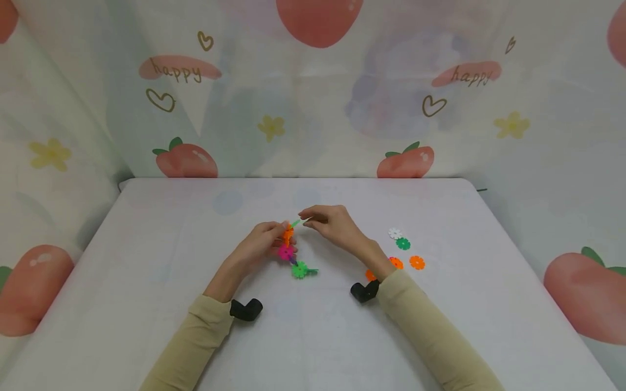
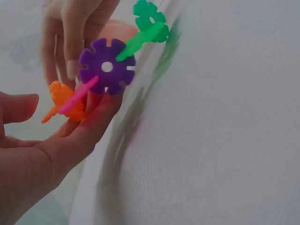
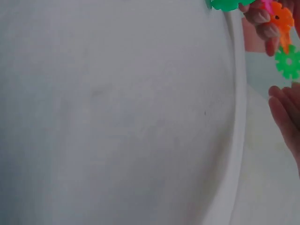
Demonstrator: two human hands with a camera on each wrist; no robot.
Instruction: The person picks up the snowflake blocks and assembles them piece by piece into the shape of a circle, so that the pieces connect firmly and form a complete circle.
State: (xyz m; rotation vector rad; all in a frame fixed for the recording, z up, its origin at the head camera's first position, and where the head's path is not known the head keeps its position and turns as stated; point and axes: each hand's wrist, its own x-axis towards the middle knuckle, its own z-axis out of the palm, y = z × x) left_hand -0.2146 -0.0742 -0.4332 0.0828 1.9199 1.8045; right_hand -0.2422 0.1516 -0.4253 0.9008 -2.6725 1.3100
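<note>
My left hand holds a chain of interlocking plastic flower discs. An orange disc lies between its thumb and fingers. Further down hang a pink disc, a purple disc with a round centre hole, and a bright green disc with another green one slotted into it. At the upper end sits a light green disc. My right hand is beside that end, its fingertips just short of the light green disc in the right wrist view, with nothing visible in its fingers.
Loose discs lie on the table to the right: a white disc, a dark green disc touching it, and an orange disc. More orange discs are partly hidden by the right wrist. A printed cloth hangs behind the white-covered table.
</note>
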